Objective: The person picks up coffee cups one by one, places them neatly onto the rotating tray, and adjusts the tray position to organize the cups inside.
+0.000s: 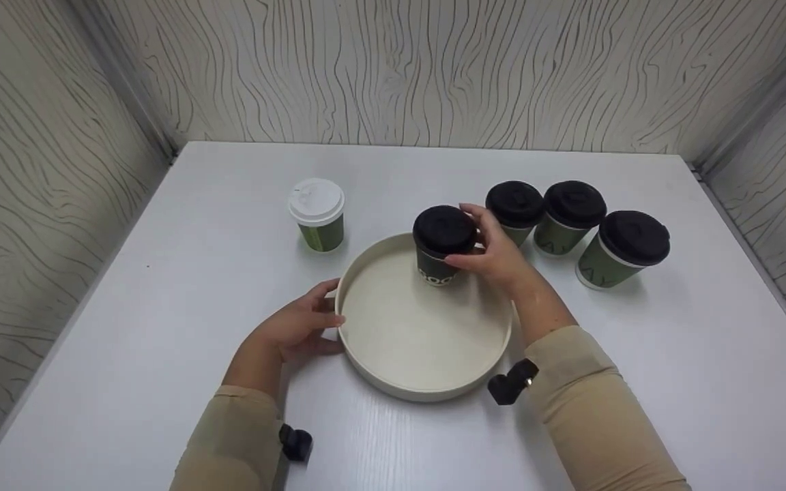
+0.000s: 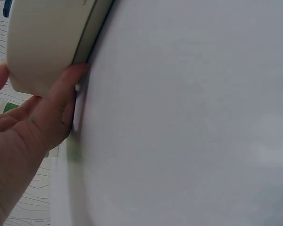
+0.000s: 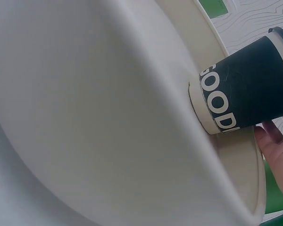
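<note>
A round cream tray [image 1: 400, 348] with a raised rim lies on the white table. At its left side, my left hand [image 1: 297, 325] grips the rim, with the thumb over the edge; the left wrist view shows fingers against the tray's outer wall [image 2: 42, 47]. My right hand [image 1: 500, 257] holds a dark paper coffee cup [image 1: 432, 264] with a black lid over the far part of the tray. The cup stands nearly upright, its base close to the tray floor. White "GOOD" lettering shows on the cup [image 3: 250, 84] in the right wrist view.
Three green cups with black lids, one behind my right hand [image 1: 517, 204], one in the middle [image 1: 570, 211] and one farther right [image 1: 621, 252], stand close together. A green cup with a white lid [image 1: 318, 211] stands behind the tray to the left. Wood-patterned panels [image 1: 393, 75] enclose the table.
</note>
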A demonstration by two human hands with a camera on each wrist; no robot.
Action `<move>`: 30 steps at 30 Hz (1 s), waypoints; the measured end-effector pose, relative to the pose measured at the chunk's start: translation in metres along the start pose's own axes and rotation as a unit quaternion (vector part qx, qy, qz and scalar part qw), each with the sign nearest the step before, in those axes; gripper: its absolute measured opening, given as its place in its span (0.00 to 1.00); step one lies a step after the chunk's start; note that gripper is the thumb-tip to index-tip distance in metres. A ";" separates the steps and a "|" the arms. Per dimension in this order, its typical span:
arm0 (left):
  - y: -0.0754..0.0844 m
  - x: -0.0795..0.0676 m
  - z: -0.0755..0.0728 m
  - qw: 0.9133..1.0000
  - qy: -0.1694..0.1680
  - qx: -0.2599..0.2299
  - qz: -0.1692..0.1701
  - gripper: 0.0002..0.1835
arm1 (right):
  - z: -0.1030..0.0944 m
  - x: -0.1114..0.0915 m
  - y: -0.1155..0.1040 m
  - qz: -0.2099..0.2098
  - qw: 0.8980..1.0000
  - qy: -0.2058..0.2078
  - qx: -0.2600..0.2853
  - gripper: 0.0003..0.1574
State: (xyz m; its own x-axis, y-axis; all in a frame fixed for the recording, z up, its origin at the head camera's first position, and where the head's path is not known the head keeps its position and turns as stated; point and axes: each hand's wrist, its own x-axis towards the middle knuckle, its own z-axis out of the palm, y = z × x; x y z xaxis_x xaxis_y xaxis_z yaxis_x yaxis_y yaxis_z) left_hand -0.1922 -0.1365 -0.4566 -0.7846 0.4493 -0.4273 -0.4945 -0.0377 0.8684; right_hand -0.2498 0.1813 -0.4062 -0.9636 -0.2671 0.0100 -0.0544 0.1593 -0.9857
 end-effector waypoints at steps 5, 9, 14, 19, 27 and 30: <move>0.000 0.000 0.001 1.000 0.002 0.000 -0.002 0.39 | 0.002 -0.009 -0.017 0.006 1.000 -0.009 -0.010 0.57; 0.000 0.000 0.001 1.000 0.003 0.001 -0.001 0.39 | 0.002 -0.011 -0.024 0.003 1.000 -0.014 -0.013 0.56; 0.000 0.000 0.001 1.000 -0.001 -0.009 0.001 0.40 | -0.004 -0.005 -0.014 -0.018 1.000 -0.009 -0.023 0.56; 0.000 0.000 0.001 1.000 0.004 -0.007 0.001 0.39 | -0.010 0.000 -0.006 -0.042 0.999 -0.006 -0.028 0.55; 0.000 0.000 0.003 1.000 0.004 -0.006 -0.003 0.39 | -0.009 -0.001 -0.002 -0.026 0.998 -0.006 -0.057 0.56; 0.000 0.000 0.003 1.000 0.003 -0.005 -0.001 0.39 | -0.009 0.000 -0.002 -0.027 0.998 -0.002 -0.062 0.55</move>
State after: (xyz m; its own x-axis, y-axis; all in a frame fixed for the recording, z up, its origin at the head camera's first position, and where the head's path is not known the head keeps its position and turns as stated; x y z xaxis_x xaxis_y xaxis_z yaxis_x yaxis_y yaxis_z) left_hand -0.1909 -0.1342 -0.4558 -0.7858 0.4442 -0.4304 -0.4996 -0.0457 0.8650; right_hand -0.2521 0.1895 -0.4028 -0.9575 -0.2816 0.0621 -0.1387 0.2610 -0.9553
